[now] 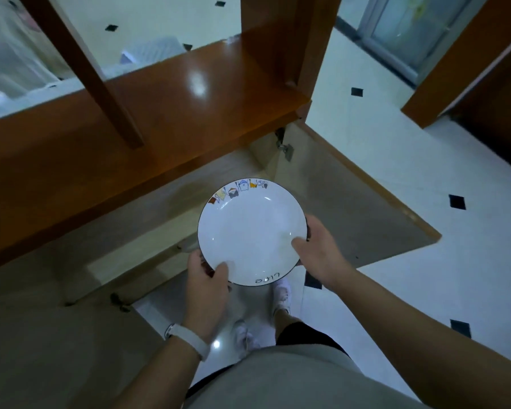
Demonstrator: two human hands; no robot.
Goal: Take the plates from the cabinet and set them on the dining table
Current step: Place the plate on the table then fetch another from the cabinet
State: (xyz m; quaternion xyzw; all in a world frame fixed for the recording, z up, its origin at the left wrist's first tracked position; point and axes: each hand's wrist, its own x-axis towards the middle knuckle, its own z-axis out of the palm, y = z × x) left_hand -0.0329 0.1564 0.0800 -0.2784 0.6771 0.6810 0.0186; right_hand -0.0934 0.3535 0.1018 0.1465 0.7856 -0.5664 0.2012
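Note:
A white plate (250, 228) with a thin dark rim and small coloured drawings on its far edge is held level in front of me, above the floor. My left hand (207, 278) grips its near left edge, thumb on top. My right hand (316, 246) grips its right edge, thumb on the plate's inner face. A second dark rim shows just under the plate at the right, so it may be a stack; I cannot tell how many. The plate is in front of the open lower wooden cabinet (165, 208).
Both cabinet doors stand open: one (351, 208) swings out to the right, another (56, 335) at the lower left. A glossy wooden counter (160, 107) with posts tops the cabinet. White tiled floor (425, 290) with black diamonds lies right. My feet (281, 293) are below the plate.

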